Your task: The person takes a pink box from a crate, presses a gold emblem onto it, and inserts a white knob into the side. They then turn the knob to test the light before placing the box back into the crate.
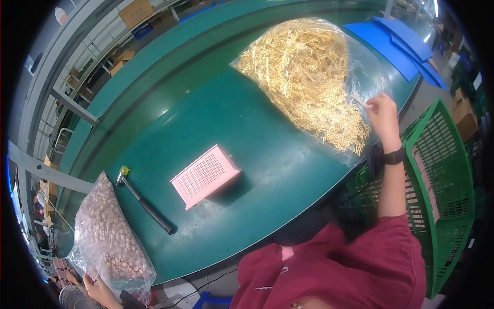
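My right hand [383, 117] is closed in a pinch at the right side of a clear plastic bag of small yellow bent pieces [309, 67]. A small pale yellowish piece [362, 101] shows at its fingertips. At the lower left, my left hand [101, 292] has its fingers curled at the lower edge of a clear bag of small pinkish-brown blocks [105, 221]; what they hold is hidden. Between the bags, a pink perforated box [206, 176] lies apart from both hands. A hammer [146, 203] with a black grip and a yellow-green head end lies beside the block bag.
Everything lies on a green table [267, 206] with a curved front edge. Blue sheets [383, 46] are stacked at the far right. Green plastic crates [437, 195] stand close by my right arm. A grey metal frame [51, 172] rises at the left, near a fan [77, 297].
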{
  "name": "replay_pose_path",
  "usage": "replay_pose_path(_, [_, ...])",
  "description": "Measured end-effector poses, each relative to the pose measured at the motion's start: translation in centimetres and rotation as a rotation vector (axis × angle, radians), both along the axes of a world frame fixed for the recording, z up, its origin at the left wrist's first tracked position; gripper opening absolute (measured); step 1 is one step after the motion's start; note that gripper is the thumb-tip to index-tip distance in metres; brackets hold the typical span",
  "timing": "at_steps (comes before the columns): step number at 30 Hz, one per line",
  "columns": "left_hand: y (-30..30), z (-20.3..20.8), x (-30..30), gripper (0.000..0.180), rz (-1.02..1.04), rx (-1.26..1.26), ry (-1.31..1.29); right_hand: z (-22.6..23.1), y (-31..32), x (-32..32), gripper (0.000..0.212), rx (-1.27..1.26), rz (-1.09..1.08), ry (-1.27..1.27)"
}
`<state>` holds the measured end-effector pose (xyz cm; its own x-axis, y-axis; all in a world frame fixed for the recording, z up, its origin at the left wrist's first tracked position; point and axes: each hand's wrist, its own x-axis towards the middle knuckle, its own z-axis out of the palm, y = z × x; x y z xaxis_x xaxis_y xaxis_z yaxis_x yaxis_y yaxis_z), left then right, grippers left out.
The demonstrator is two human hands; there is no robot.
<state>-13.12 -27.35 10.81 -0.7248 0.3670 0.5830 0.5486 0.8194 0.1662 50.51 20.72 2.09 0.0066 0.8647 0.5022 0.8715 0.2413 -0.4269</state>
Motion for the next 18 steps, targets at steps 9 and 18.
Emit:
replay_pose_path(9, [5.2,5.3,11.8,0.020,0.084,0.309,0.436,7.3,-5.7,-7.7,0.015,0.446,0.346,0.363])
replay_pose_path(18, [24.5,-0.4,18.6,0.024,-1.096,0.502,-0.314,6.8,-8.9,-24.7,0.024,0.277,1.328,0.181])
